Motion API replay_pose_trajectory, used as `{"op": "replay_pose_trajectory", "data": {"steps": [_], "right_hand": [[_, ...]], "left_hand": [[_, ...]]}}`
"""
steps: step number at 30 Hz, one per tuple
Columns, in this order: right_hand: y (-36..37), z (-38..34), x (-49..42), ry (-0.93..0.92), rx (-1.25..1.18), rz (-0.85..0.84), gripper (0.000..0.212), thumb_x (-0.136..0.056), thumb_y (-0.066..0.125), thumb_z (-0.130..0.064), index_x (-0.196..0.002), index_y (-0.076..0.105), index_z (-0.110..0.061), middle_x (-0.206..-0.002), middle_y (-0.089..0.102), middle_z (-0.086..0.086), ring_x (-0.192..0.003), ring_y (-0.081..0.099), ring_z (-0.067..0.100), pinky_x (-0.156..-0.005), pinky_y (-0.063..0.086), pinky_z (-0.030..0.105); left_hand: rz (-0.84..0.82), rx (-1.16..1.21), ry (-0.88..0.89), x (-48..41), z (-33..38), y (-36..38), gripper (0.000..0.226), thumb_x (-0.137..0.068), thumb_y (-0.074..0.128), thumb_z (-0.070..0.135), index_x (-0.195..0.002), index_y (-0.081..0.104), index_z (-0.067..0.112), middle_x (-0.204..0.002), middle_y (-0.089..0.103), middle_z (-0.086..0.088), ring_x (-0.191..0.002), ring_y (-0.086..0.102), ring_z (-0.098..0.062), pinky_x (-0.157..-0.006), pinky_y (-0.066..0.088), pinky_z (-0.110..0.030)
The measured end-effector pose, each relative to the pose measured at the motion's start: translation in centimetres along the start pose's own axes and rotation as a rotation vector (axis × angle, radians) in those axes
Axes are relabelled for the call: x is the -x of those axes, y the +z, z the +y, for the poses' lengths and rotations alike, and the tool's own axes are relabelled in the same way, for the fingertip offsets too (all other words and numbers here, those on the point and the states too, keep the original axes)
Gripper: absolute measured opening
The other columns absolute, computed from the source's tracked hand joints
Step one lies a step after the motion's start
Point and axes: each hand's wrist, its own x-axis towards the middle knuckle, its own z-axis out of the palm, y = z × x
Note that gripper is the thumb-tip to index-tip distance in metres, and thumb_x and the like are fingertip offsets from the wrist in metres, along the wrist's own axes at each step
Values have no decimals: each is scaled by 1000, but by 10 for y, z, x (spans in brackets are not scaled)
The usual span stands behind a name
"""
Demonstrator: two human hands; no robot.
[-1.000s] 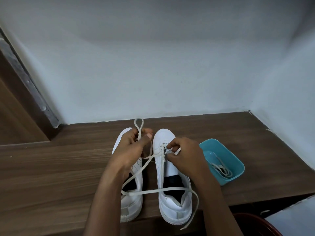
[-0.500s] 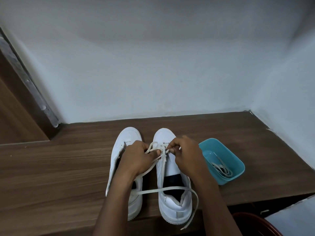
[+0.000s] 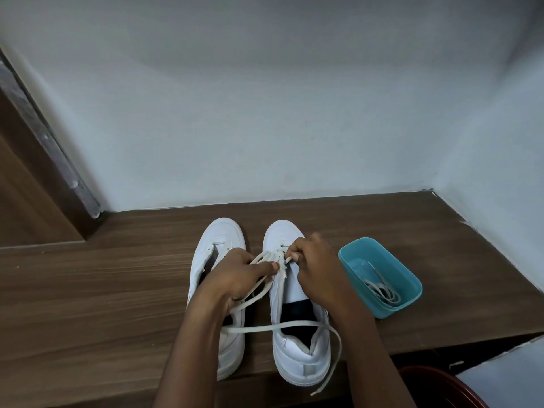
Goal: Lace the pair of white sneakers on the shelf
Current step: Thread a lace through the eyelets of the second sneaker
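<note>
Two white sneakers stand side by side, toes to the wall, on the brown wooden shelf (image 3: 88, 290). The left sneaker (image 3: 219, 245) has bare eyelets. A white lace (image 3: 265, 327) runs through the lowest eyelets of the right sneaker (image 3: 279, 234); its long end loops across both shoes and trails off the shelf's front edge. My left hand (image 3: 235, 278) grips a strand of this lace beside the eyelets. My right hand (image 3: 316, 266) pinches the lace at the right shoe's eyelets, covering much of the tongue.
A teal plastic tub (image 3: 406, 278) with another white lace (image 3: 382, 290) coiled inside sits right of the shoes. White walls close the shelf at the back and right. A dark red round object (image 3: 435, 387) shows below the shelf's front right.
My left hand has come down from a raised pull, where a lace loop stood above it, to the right shoe's eyelets. The left sneaker's toe is uncovered now. My right hand has hardly moved.
</note>
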Motion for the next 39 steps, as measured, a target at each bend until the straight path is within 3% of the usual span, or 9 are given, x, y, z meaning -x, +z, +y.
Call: {"op": "replay_pose_trajectory", "data": {"steps": [3,8,12,17,21,25,29,35,39], "right_hand": [[2,0,0,8,-6,19,17,-100,53,-13,-101,69,-16,-107,53,4,-94,57,20,-80,46,32],[8,1,-2,31,-25,72,16,-99,57,-16,-99,73,-17,-104,57,3,-94,59,21,-79,47,33],[9,1,-2,63,-44,129,18,-99,58,-17,-102,76,-18,-105,62,2,-96,61,20,-79,47,31],[12,-2,-5,84,-17,206,23,-103,53,-18,-112,75,-17,-111,61,4,-100,61,22,-83,47,32],[13,-2,-7,93,8,220,25,-103,52,-16,-115,75,-17,-114,61,6,-100,61,23,-82,46,31],[8,-1,-5,54,-127,287,19,-95,63,-14,-110,73,-21,-108,60,3,-98,61,22,-82,44,30],[-4,-9,-3,-94,-182,378,20,-89,63,-21,-106,74,-27,-105,62,-3,-97,59,22,-86,49,43],[3,-36,7,-183,255,-45,21,-94,57,-31,-102,75,-36,-118,65,-14,-125,38,16,-96,23,42],[-3,-41,13,-190,269,-214,20,-89,60,-28,-100,77,-33,-124,63,-18,-139,25,12,-101,8,46]], "left_hand": [[61,-30,81,-2,1,0,34,-91,69,27,-60,64,13,-37,45,11,-33,36,-2,-46,31,-20],[126,-261,239,4,4,-12,34,-90,66,23,-57,66,16,-47,61,9,-42,50,0,-46,34,-10],[156,-396,252,9,3,-29,27,-88,69,30,-64,69,18,-58,68,7,-46,50,-3,-54,41,-27],[-55,-462,234,27,12,-41,18,-88,70,31,-72,75,24,-68,73,13,-65,61,-5,-66,49,-26],[-264,-495,141,34,12,-38,7,-83,77,26,-81,78,19,-64,69,6,-55,57,-2,-55,43,-16],[-319,-409,115,35,11,-37,8,-85,77,22,-85,79,15,-74,75,-3,-61,63,-6,-59,46,-17],[-468,-276,158,37,13,-39,9,-91,72,18,-90,79,12,-88,78,-5,-70,70,-9,-64,50,-16],[-591,-301,114,42,14,-41,13,-91,71,16,-98,77,7,-94,77,-9,-78,74,-16,-66,52,-24],[-556,-252,61,46,5,-58,9,-89,73,14,-92,78,7,-87,77,-11,-79,75,-18,-59,54,-23]]}}
